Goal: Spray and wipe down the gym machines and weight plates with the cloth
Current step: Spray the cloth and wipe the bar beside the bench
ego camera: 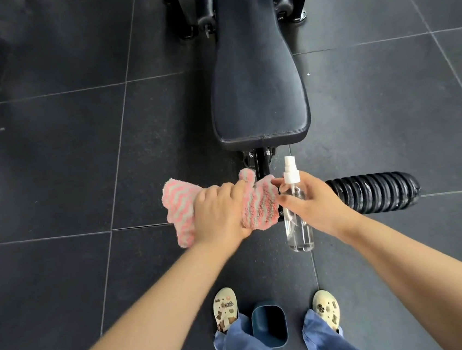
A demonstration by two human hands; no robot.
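Head view: I noted both arms extended over a dark tiled floor (pixel 52 165). The left hand (pixel 222 212) lay on top of the pink-and-grey cloth (pixel 181 205), fingers curled over it and gripping it, the cloth bunched beneath the palm and flaring out to either side. What the cloth rested on was hidden. The right hand (pixel 316 201) held the clear spray bottle (pixel 297 224) upright, fingers and thumb wrapped round its body, white nozzle (pixel 290 168) above the fist; the bottle stood just beside the cloth's right edge. The black padded seat (pixel 257 86) of the gym machine ran ahead of both hands, its near end just beyond the cloth. A black ribbed roller (pixel 374 192) projected to the right behind the right hand. Between my pale clogs (pixel 225 306) sat a dark blue tub (pixel 269 324).
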